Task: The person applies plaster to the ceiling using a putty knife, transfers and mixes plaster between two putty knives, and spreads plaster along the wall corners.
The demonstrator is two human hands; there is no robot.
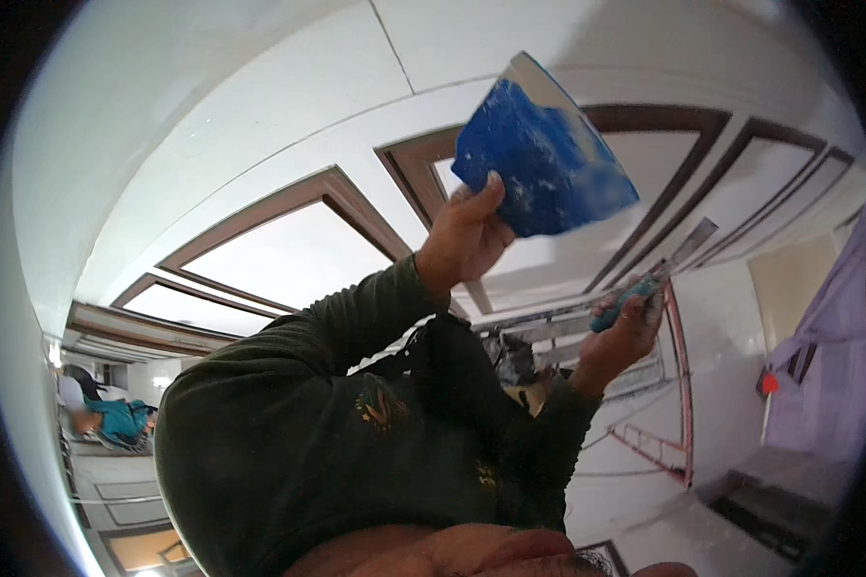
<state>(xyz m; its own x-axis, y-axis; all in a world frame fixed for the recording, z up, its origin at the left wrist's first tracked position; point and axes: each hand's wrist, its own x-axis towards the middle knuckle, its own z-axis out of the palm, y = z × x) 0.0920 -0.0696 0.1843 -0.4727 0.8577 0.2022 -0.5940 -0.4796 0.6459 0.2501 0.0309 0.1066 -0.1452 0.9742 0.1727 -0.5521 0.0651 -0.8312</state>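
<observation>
My left hand (469, 236) grips a blue plastic sheet (539, 159) by its lower left corner, with the thumb lying over its face. The sheet has a curved outline, and pale putty is smeared along its upper right edge. Lower and to the right, my right hand (624, 337) is closed around the teal handle of a putty knife (628, 306). The knife's narrow metal blade points up and to the right, apart from the blue sheet. Whitish residue marks the fingers of my right hand.
A white panelled surface (289, 245) with brown mouldings spreads above and beyond my hands. Red metal scaffold framing (681, 385) stands on the right, near a pale purple curtain (826, 356). A person in teal clothing (125, 423) is far off at the left.
</observation>
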